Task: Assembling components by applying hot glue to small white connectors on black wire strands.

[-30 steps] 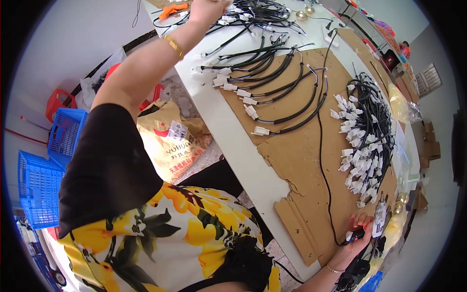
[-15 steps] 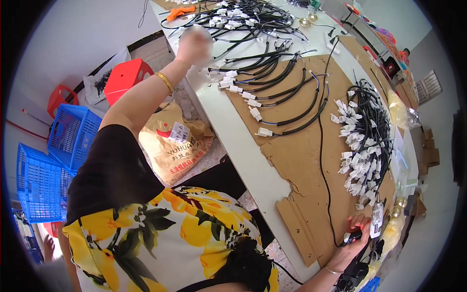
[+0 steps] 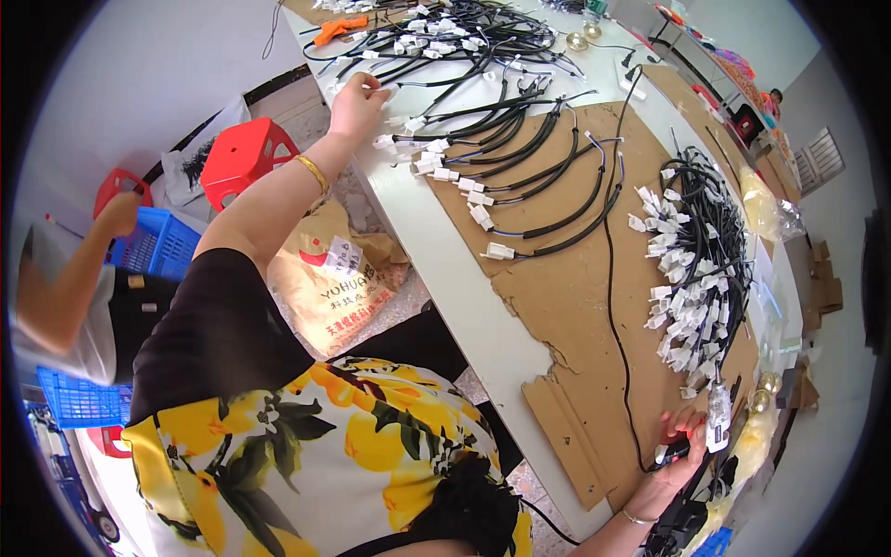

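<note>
My left hand [image 3: 358, 104] reaches to the far left edge of the table, its fingertips pinched on the near end of a black wire harness [image 3: 427, 84]. Just to its right, several sleeved harnesses with white connectors [image 3: 477, 199] lie fanned in curves over brown cardboard. At the near right, my right hand [image 3: 682, 449] rests with curled fingers around a black handle [image 3: 672, 452], where a black cord [image 3: 616, 316] ends. Against those fingers lies a clear and white device [image 3: 718, 418]; its kind cannot be made out.
A large harness pile [image 3: 464, 37] with an orange glue gun [image 3: 340, 30] covers the table's far end. A bundle of harnesses [image 3: 691, 269] lies at right. Left of the table are a red stool [image 3: 243, 160], a brown sack [image 3: 327, 278], blue crates [image 3: 82, 397] and another person [image 3: 70, 297].
My left hand has shifted slightly down and left, and its fingers now show clearly at the harness end. Another person has come into view at the left. My right hand stays put.
</note>
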Available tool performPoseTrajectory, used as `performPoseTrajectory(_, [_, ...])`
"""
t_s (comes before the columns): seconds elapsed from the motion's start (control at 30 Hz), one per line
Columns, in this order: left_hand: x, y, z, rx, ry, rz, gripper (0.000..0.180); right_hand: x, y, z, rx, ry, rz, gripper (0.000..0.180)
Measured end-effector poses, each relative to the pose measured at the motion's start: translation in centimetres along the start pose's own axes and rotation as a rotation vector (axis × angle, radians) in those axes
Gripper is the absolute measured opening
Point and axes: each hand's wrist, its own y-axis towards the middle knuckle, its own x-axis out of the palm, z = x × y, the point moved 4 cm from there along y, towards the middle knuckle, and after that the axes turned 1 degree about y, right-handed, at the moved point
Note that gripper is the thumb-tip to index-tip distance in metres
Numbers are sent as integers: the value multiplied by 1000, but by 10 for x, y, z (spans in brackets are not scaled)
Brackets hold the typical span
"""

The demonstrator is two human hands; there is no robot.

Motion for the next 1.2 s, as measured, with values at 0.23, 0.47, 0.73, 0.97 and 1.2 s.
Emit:
performPoseTrajectory(0.23, [-4, -10, 8, 98, 70, -18, 28, -2, 1, 3, 20, 14, 12, 22])
performPoseTrajectory(0.47, [-11, -16, 10, 153, 137, -45, 25, 2, 0, 2, 10, -34, 49, 27])
performPoseTrajectory(0.73, [-15, -20, 12, 228, 152, -103, 28, 0, 0, 2, 15, -28, 41, 25])
performPoseTrajectory(0.97, [-13, -4, 14, 223, 121, -51, 28, 2, -3, -1, 6, -33, 38, 23])
performPoseTrajectory(1.2, [-8, 3, 77, 408, -152, -26, 24, -10, 5, 9, 26, -46, 93, 27])
